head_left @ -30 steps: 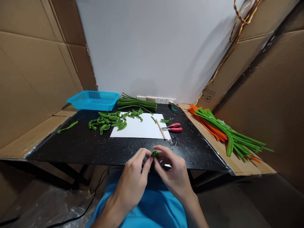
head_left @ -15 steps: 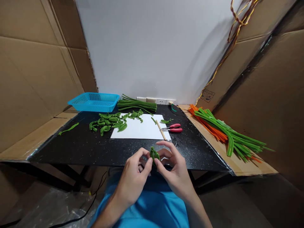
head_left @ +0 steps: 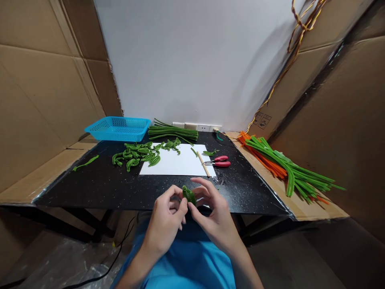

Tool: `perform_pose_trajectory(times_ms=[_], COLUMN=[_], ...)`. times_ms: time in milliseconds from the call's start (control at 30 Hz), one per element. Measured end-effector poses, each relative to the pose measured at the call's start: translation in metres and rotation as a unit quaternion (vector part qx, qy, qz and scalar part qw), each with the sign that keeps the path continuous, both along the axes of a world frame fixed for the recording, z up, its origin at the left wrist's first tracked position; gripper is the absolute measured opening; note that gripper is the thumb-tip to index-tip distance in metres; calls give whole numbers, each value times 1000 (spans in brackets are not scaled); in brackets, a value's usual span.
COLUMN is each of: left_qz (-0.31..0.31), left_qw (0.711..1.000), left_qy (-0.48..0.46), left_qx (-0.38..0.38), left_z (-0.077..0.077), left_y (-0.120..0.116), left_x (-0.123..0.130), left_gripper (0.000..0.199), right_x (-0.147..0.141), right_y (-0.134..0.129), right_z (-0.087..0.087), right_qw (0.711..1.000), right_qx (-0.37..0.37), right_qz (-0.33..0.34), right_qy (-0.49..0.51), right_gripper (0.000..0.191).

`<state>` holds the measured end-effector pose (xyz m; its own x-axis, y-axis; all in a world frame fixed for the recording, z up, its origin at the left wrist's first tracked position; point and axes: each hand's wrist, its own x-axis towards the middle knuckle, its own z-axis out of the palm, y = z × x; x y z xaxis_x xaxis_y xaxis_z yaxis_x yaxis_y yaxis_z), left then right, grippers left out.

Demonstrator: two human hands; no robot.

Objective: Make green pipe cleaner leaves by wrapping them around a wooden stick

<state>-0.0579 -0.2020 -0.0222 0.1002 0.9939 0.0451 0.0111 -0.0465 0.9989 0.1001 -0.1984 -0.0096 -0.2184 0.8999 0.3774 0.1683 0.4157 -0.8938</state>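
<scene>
Just over the table's near edge, a small leaf shape of green pipe cleaner (head_left: 189, 195) is pinched between my two hands. My left hand (head_left: 167, 220) grips its left side with thumb and fingertips. The thumb and fingers of my right hand (head_left: 214, 212) close on its right side, the index finger arched above it. Part of the leaf is hidden behind the fingers. Beyond the hands lies a white sheet (head_left: 174, 165), bearing a wooden stick (head_left: 203, 163) and the jaws of red-handled pliers (head_left: 221, 164). Looped green pipe-cleaner pieces (head_left: 138, 152) are heaped at its left.
A blue plastic basket (head_left: 118, 135) stands at the back left, beside a bundle of dark green pipe cleaners (head_left: 173, 131). Bright green pipe cleaners (head_left: 288, 166) overlie orange ones (head_left: 266, 160) on cardboard at right. Cardboard walls (head_left: 337, 100) flank the black table (head_left: 105, 188).
Both hands have shifted slightly left with the leaf shape, which has turned so a broader, flatter side shows. The things on the table have not moved.
</scene>
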Motion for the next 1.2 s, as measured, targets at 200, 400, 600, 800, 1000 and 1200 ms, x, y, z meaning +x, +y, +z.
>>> perform_pose_trajectory(times_ms=[200, 400, 600, 800, 1000, 1200], left_qz=[8, -1, -17, -9, -5, 10], left_qw=[1000, 1000, 999, 999, 999, 999], left_qy=[-10, -6, -45, -28, -27, 14], left_qx=[2, 17, 16, 26, 34, 45], left_z=[1, 4, 0, 0, -1, -2], left_y=[-1, -1, 2, 2, 2, 2], left_x=[0, -1, -2, 0, -1, -3], left_gripper=[23, 21, 25, 32, 32, 26], right_x=[2, -3, -6, -6, -5, -1], right_y=[-1, -4, 0, 1, 2, 1], right_z=[-1, -2, -9, -8, -5, -4], right_qw=[994, 974, 988, 995, 997, 992], right_qx=[74, 165, 119, 44, 38, 97], right_qz=[-37, -53, -83, -62, -62, -67], right_qy=[-68, -146, -48, 60, 38, -40], right_gripper=[32, 31, 28, 13, 13, 12])
